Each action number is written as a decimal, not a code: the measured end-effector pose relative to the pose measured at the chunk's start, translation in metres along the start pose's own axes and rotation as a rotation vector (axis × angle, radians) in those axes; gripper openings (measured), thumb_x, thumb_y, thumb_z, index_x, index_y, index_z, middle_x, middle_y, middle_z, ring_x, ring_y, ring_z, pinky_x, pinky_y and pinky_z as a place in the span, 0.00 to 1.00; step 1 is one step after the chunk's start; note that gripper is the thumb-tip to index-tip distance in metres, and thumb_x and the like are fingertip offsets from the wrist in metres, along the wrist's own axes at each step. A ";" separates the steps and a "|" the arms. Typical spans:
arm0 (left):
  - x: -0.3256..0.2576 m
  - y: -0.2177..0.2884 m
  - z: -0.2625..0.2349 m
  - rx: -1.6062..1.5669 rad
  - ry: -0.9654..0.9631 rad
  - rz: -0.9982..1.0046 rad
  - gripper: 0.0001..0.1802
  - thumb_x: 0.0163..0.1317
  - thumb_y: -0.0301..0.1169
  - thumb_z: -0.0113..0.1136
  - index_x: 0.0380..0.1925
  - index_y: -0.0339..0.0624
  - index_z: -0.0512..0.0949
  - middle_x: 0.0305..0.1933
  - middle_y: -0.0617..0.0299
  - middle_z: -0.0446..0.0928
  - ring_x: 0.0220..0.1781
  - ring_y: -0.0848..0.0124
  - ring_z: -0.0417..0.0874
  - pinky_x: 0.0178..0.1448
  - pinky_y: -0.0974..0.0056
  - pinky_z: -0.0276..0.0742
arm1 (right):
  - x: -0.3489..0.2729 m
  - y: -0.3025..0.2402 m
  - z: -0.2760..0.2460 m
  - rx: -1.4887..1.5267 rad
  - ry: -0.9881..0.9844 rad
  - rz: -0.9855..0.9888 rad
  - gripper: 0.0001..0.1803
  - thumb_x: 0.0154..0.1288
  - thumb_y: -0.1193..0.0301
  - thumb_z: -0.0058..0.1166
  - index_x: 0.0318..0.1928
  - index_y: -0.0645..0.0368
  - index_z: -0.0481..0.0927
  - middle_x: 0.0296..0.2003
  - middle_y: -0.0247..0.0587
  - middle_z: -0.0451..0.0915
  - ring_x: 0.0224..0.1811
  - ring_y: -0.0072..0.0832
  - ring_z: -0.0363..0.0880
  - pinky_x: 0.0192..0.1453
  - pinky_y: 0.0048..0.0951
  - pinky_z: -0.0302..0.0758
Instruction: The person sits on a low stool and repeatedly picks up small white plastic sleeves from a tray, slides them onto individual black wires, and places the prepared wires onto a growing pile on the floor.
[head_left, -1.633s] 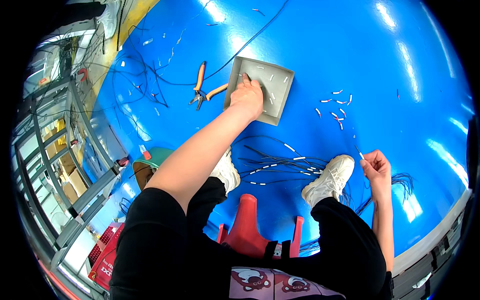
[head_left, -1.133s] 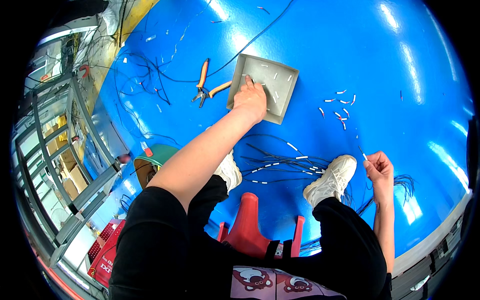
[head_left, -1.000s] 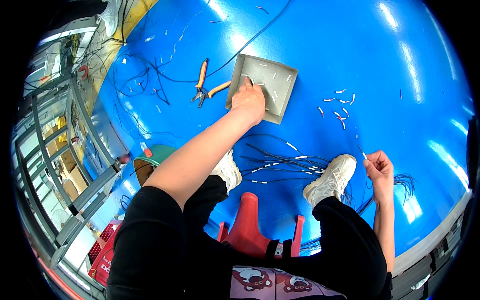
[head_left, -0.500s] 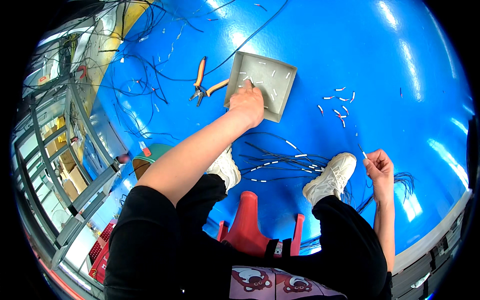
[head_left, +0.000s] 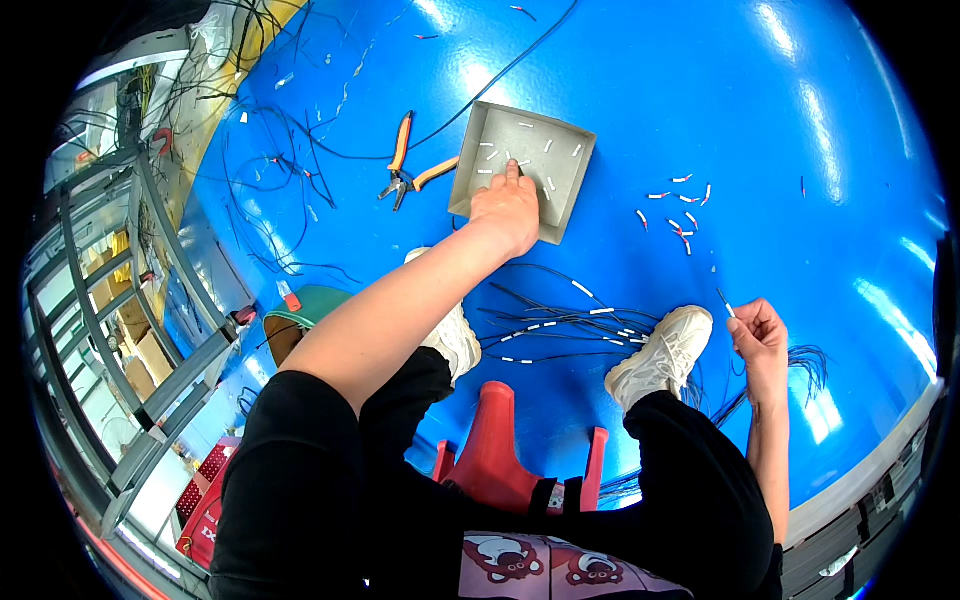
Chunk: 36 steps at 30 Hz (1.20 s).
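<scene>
Blue floor (head_left: 760, 120): left hand (head_left: 512, 208) reaches into grey tray (head_left: 572, 165), apparently pinching.

The left arm stretches straight forward, bare forearm extended, left hand (head_left: 512, 208) palm down with a fingertip pointing ahead. The right hand (head_left: 757, 335) is held low beside the right knee, fingers pinched together, forearm bent.

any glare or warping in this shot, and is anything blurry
Head view: white glare streaks on the glossy blue floor, strongest top and right; fisheye bends the metal racks at the left rim, with black corners; the left hand in the grey tray and the right hand pinching a thin wire look sharp; rim detail is softer.
</scene>
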<state>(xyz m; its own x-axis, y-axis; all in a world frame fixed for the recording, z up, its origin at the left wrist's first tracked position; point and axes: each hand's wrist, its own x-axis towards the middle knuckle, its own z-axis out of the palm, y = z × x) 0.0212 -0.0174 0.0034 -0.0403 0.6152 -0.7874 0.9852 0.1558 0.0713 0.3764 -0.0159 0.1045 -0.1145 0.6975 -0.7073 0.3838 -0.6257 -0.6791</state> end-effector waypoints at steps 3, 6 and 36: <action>0.000 0.001 0.000 -0.004 0.002 0.002 0.27 0.59 0.25 0.52 0.60 0.31 0.65 0.76 0.43 0.50 0.70 0.55 0.64 0.66 0.55 0.67 | -0.001 -0.002 0.000 -0.009 -0.004 -0.004 0.04 0.64 0.76 0.57 0.33 0.55 0.76 0.22 0.20 0.71 0.22 0.08 0.61 0.25 0.15 0.55; -0.001 0.001 0.001 0.000 0.010 0.007 0.27 0.59 0.25 0.51 0.60 0.31 0.65 0.75 0.43 0.51 0.70 0.55 0.65 0.66 0.55 0.67 | -0.001 -0.001 0.000 -0.003 -0.005 -0.007 0.04 0.64 0.76 0.57 0.33 0.56 0.76 0.22 0.21 0.71 0.22 0.08 0.62 0.25 0.15 0.56; 0.014 -0.007 -0.015 -0.146 0.197 0.082 0.15 0.58 0.21 0.52 0.47 0.34 0.69 0.52 0.45 0.76 0.58 0.52 0.75 0.57 0.54 0.76 | -0.001 -0.002 -0.002 0.032 -0.031 0.010 0.03 0.64 0.80 0.56 0.34 0.60 0.77 0.26 0.24 0.76 0.25 0.09 0.66 0.28 0.16 0.62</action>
<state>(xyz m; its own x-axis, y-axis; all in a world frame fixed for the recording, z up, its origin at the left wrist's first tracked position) 0.0118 0.0016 0.0008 -0.0074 0.7669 -0.6417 0.9525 0.2008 0.2289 0.3776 -0.0147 0.1070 -0.1390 0.6806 -0.7193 0.3555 -0.6437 -0.6777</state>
